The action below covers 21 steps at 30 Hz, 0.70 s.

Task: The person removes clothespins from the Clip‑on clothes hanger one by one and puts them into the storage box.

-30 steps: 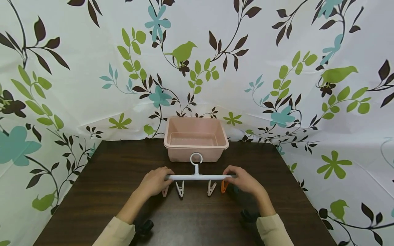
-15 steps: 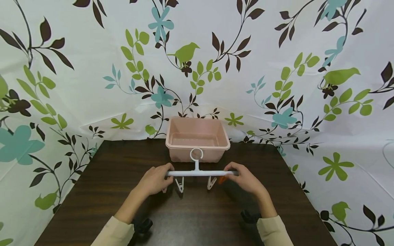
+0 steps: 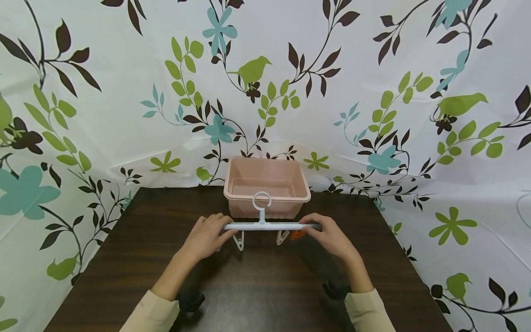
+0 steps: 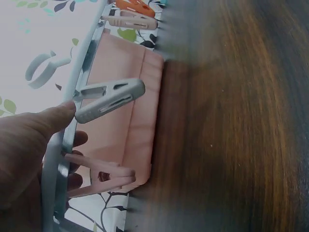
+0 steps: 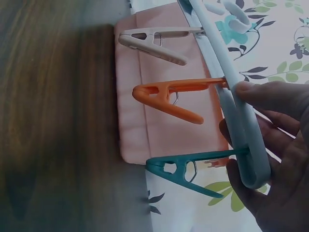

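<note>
A pale blue-grey clip hanger (image 3: 262, 226) spans both hands, its open hook standing upright. My left hand (image 3: 206, 237) grips one end of the bar, thumb on the near side and fingers behind. At the other end, my right hand (image 3: 329, 237) holds it the same way. Clips dangle from the bar: a pink clip (image 4: 120, 173) and a grey clip (image 4: 129, 91) by the left hand. Toward the right hand hang a beige clip (image 5: 157, 52), an orange clip (image 5: 166, 106) and a teal clip (image 5: 181, 180). In the head view the hands hide the outermost clips.
Behind the hanger, a pink plastic tub (image 3: 240, 210) stands at the back edge of the dark wood table (image 3: 265, 295). A white sheet (image 3: 124, 115) printed with leaves and birds surrounds the table on the back and sides.
Both hands have carried the hanger upward in the head view, toward the tub; its hook now overlaps the tub's front wall and rim. The grip stays on both ends.
</note>
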Motion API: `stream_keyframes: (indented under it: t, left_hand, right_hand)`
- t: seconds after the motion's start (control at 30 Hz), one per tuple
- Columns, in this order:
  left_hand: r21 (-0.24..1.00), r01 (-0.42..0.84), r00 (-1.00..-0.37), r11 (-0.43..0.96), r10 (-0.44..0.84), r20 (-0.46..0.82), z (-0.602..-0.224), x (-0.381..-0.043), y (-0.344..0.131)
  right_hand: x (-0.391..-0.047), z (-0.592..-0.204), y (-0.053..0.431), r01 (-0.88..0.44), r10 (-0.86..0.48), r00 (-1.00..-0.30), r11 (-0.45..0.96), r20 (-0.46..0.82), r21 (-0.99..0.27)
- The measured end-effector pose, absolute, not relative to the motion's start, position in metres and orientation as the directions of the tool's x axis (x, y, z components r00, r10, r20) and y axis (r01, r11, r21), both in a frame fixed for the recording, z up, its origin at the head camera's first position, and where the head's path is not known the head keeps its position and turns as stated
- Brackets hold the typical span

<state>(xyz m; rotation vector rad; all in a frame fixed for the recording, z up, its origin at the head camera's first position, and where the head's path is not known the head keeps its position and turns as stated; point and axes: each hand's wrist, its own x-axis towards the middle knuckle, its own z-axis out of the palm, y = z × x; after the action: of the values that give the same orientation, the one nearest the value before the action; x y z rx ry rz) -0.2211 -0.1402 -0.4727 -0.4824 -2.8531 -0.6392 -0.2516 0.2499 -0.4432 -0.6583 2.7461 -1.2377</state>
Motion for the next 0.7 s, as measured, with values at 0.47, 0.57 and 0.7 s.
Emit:
stream_keyframes:
  t: [0.47, 0.57, 0.7]
  left_hand:
    - [0.270, 0.421, -0.840, 0.866, 0.260, 0.476, -0.465, -0.224, -0.139]
    - [0.277, 0.414, -0.845, 0.867, 0.253, 0.472, -0.467, -0.225, -0.138]
    - [0.285, 0.406, -0.840, 0.868, 0.232, 0.491, -0.468, -0.226, -0.137]
  right_hand:
    - [-0.258, -0.434, 0.245, -0.452, -0.184, -0.890, 0.458, 0.416, -0.766]
    - [-0.260, -0.437, 0.245, -0.420, -0.112, -0.903, 0.440, 0.415, -0.794]
    - [-0.262, -0.441, 0.245, -0.363, -0.040, -0.925, 0.385, 0.377, -0.849]
